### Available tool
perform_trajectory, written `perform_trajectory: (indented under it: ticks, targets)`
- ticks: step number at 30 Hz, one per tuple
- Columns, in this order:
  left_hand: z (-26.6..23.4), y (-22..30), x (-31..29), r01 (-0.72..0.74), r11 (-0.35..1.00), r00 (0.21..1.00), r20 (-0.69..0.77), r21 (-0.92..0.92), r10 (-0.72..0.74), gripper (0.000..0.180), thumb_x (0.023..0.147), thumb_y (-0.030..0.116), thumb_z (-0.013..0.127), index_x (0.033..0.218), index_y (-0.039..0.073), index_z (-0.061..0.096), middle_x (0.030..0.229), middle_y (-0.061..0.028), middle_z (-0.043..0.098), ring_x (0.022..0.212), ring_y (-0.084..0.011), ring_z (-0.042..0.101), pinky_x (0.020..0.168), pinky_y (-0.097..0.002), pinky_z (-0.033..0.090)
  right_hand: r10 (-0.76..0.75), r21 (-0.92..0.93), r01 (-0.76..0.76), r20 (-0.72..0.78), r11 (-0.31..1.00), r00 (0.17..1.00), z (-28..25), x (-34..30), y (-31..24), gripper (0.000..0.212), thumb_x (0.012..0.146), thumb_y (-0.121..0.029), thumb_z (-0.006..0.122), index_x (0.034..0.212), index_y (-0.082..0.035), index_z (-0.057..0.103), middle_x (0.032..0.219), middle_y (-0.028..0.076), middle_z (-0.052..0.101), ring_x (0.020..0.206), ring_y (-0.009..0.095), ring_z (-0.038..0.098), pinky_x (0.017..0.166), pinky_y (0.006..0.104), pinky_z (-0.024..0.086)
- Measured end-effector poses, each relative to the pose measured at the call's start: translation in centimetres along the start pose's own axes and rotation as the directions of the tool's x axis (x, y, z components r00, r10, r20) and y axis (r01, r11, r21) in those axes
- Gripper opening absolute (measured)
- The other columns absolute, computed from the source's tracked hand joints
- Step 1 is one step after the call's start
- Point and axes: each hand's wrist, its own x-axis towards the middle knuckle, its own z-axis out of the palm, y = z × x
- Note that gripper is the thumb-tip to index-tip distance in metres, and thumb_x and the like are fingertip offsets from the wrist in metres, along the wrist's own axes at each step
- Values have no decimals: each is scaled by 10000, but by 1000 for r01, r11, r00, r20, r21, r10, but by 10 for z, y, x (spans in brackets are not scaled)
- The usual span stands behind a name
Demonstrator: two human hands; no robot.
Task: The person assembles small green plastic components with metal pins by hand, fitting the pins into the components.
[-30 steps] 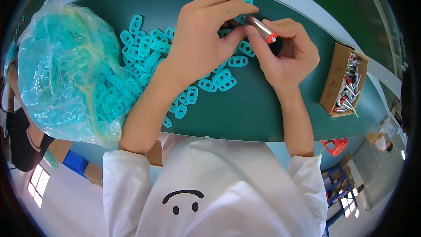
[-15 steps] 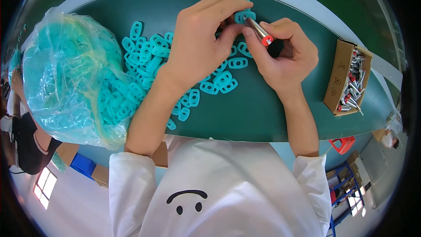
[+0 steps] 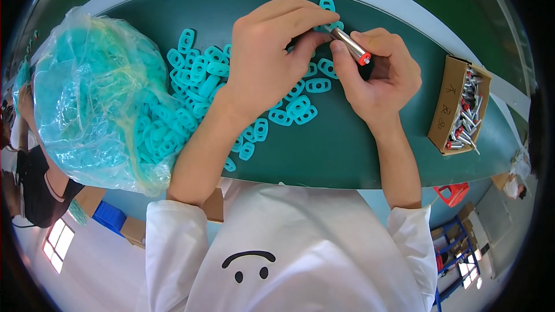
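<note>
My right hand (image 3: 378,75) grips a small silver cylinder with a red end (image 3: 350,45) between thumb and fingers. The red end is tilted toward me, and the far end points at the fingertips of my left hand (image 3: 277,46). That hand is closed in a pinch at the cylinder's far tip; what it holds, if anything, is hidden. Parts of a teal plastic piece (image 3: 337,25) show behind the fingertips, and another teal oval link (image 3: 327,4) lies just beyond. Several more teal links (image 3: 298,106) with holes are scattered below and between my hands.
A large clear plastic bag (image 3: 87,104) of teal links stands at the left, spilling a pile (image 3: 198,75) onto the green table (image 3: 324,156). At the right is a cardboard box (image 3: 446,107) of silver cylinders (image 3: 467,112). Another person's arm (image 3: 26,107) shows at the far left.
The cylinder has shifted slightly right and toward me with my right hand. Its far tip has come away from the teal piece, nearer my left fingertips. The whole view has shifted a little.
</note>
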Motion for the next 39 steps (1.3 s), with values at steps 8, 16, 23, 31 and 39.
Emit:
perform_trajectory:
  ticks: [8, 16, 23, 31, 39]
  targets:
    - [-6, 9, -1, 75, 988, 995, 60, 133, -84, 394, 690, -110, 758, 1044, 63, 755, 786, -46, 659, 631, -158, 586, 601, -238, 513, 8, -52, -8, -2, 999, 1000, 2, 0, 0, 190, 732, 26, 813, 839, 13, 657, 741, 67, 675, 618, 100, 623, 558, 221, 513]
    - [-3, 0, -1, 218, 963, 976, 37, -155, -215, 365, 715, -103, 764, 1044, 53, 739, 797, -85, 667, 648, -179, 627, 585, -271, 522, 78, -40, -76, 55, 996, 995, -2, 0, -4, 172, 751, 4, 816, 858, 6, 681, 734, 56, 682, 609, 83, 619, 556, 215, 510]
    - [-5, 8, -1, 277, 958, 960, 59, -77, -273, 345, 760, -127, 709, 1066, 28, 742, 815, -38, 650, 691, -105, 575, 653, -228, 493, 67, -116, -63, 32, 991, 997, 1, -1, -6, 172, 761, -14, 827, 863, -2, 689, 691, 36, 666, 566, 72, 601, 521, 208, 486]
    - [-3, 7, -2, 230, 970, 973, -2, -80, -230, 334, 747, -138, 694, 1026, 38, 744, 814, -42, 651, 662, -117, 560, 620, -234, 478, 153, -236, -126, 97, 964, 984, -3, -3, -13, 177, 811, 31, 798, 933, 40, 669, 757, 38, 664, 629, 43, 572, 548, 180, 449]
    - [-2, 9, -5, 266, 956, 964, 31, -120, -264, 344, 768, -117, 692, 1069, 41, 748, 859, -32, 687, 697, -93, 577, 643, -230, 488, 53, -148, -50, 20, 988, 998, 2, -1, -4, 169, 768, -23, 832, 868, -11, 695, 659, 37, 643, 524, 70, 562, 479, 200, 447]
